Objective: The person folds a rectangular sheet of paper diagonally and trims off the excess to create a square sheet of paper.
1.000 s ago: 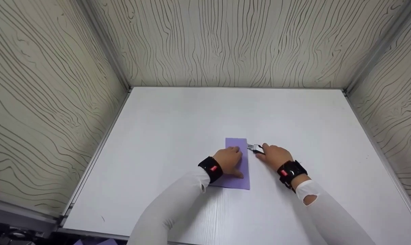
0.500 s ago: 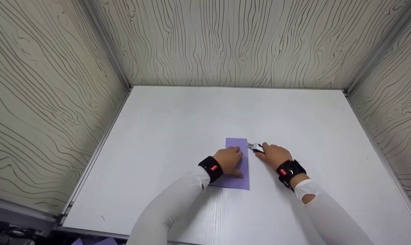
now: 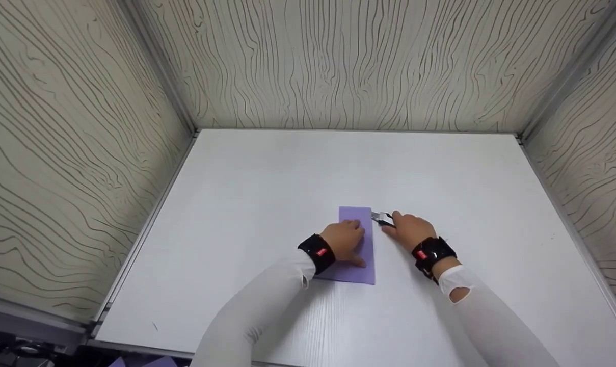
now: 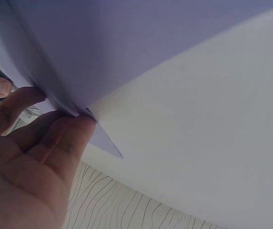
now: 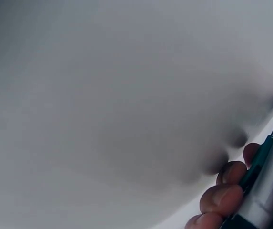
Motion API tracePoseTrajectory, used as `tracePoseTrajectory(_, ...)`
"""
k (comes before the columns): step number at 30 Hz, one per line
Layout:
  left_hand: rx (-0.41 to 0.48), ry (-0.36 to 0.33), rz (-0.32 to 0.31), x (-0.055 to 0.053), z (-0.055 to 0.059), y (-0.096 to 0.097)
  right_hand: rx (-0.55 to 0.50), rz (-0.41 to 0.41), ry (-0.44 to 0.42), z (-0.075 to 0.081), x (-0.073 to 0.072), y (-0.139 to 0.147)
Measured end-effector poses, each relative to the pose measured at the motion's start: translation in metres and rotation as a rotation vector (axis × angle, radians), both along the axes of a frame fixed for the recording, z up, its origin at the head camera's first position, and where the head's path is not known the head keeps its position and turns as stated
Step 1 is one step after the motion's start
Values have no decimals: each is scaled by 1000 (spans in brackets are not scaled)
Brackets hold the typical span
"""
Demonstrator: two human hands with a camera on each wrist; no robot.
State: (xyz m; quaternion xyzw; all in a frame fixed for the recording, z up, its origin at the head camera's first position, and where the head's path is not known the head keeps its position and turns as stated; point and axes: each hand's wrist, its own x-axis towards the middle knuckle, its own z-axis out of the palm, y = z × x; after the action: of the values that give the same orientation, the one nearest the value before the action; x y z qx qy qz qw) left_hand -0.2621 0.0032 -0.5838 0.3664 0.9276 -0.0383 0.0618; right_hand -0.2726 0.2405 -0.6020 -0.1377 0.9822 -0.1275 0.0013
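In the head view, a folded purple sheet of paper [image 3: 355, 213] lies on the white table, longer side toward me. My left hand [image 3: 342, 240] presses on it, thumb spread toward the near right part; the left wrist view shows its fingertips [image 4: 81, 121] against the paper, where a layer bulges up. My right hand [image 3: 410, 230] grips a plier-like tool [image 3: 382, 218] with a silver head and dark handles. The head meets the sheet's right edge near its far corner; whether it bites the paper cannot be told. Curled fingers [image 5: 222, 198] wrap the green-and-silver handle [image 5: 265, 191] in the right wrist view.
The white tabletop [image 3: 267, 173] ends at wood-patterned panels [image 3: 308, 66] at the back and both sides. Below its near left edge, more purple paper [image 3: 160, 362] and dark objects [image 3: 27, 351] show. A small dark mark [image 3: 155, 326] sits near the front left.
My right hand and the tool have shifted slightly away from me and to the left, along the paper's edge. My left hand and the sheet stay almost in place.
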Motion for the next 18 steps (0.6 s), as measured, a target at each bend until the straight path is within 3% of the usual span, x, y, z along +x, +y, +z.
tracePoseTrajectory(18, -15, -27, 3, -1, -1, 0, 0, -29, -18, 5, -1, 1)
